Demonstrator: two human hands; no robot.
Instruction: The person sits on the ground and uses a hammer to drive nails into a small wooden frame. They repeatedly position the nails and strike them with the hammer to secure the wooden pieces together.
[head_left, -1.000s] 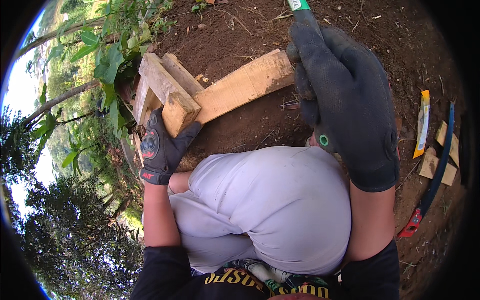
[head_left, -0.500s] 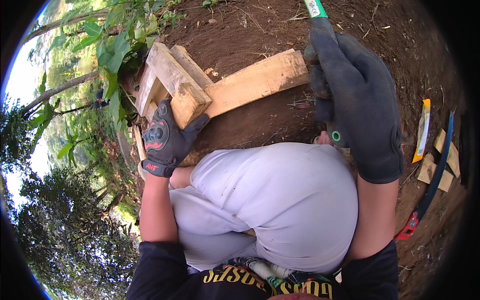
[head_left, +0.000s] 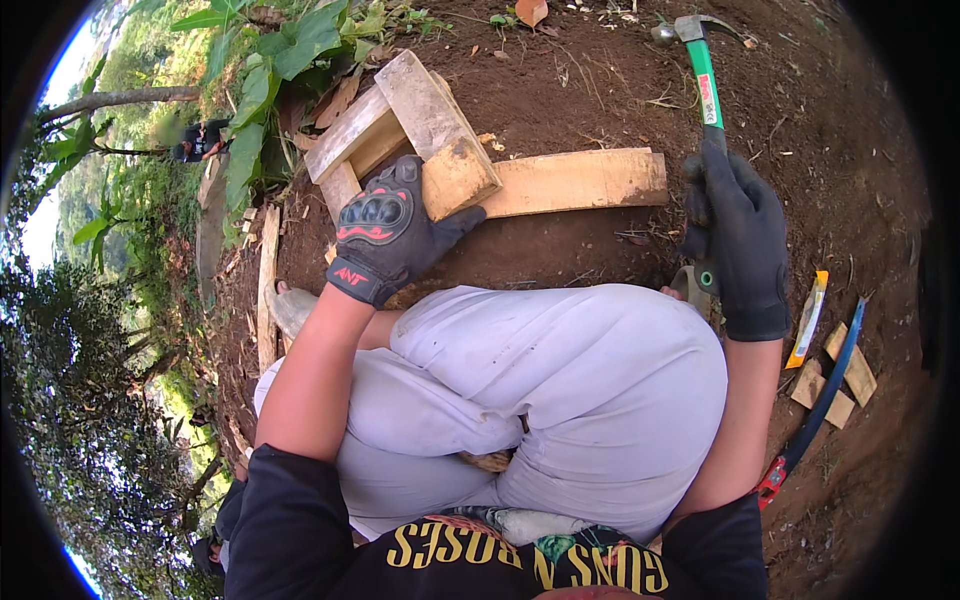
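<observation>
I squat on bare red-brown soil. My left hand [head_left: 385, 232], in a black glove with red padding, rests on the near end of a short thick wooden block [head_left: 440, 130]. That block lies across a long pale plank [head_left: 575, 180] and leans on another board [head_left: 350, 135]. My right hand [head_left: 738, 240], in a plain black glove, is closed around the green handle of a claw hammer [head_left: 705, 80]. The steel hammer head is raised, pointing away from me, to the right of the planks.
A blue-bladed saw with a red handle [head_left: 820, 400] lies on the soil at right, beside small wood offcuts [head_left: 850, 375] and a yellow-orange tool [head_left: 806, 320]. Large green leaves [head_left: 270, 70] and a downhill slope border the left. A distant person [head_left: 200, 138] stands among trees.
My right hand has drawn back down and to the right, so the whole hammer now shows. My left hand slid up onto the end of the block.
</observation>
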